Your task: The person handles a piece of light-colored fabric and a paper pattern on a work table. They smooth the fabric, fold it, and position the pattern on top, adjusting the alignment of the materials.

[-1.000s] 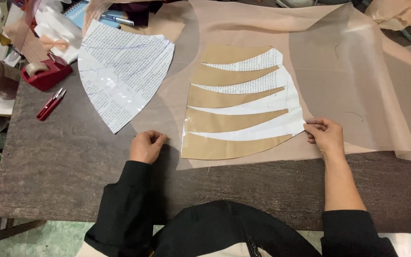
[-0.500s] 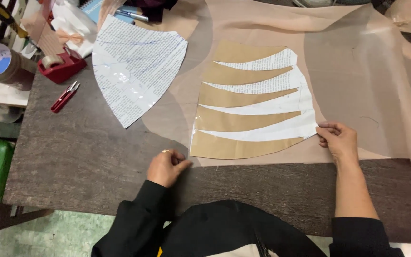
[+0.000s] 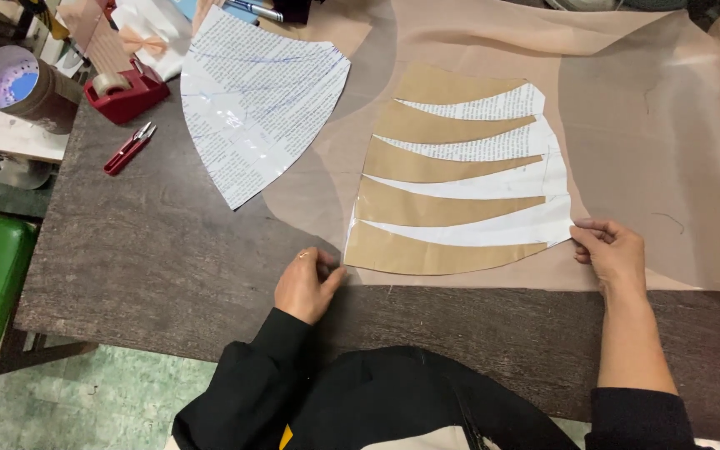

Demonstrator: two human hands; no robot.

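A fan-shaped paper pattern (image 3: 460, 179) of brown and white strips was laid flat on sheer beige fabric (image 3: 652, 125) over the dark table (image 3: 143, 258). Its lower-left corner was touched by the loosely curled left hand (image 3: 306, 286). Its right edge was pinched by the right hand (image 3: 612, 252). A second printed pattern (image 3: 256, 100) lay well apart, upper left.

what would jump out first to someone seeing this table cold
The fan-shaped pattern of brown and white strips draws the eye first, lying mid-table on sheer beige fabric. The left hand rests at its lower left corner and the right hand touches its right edge. Up left lie a white printed paper wedge, a red tape dispenser and red snips.
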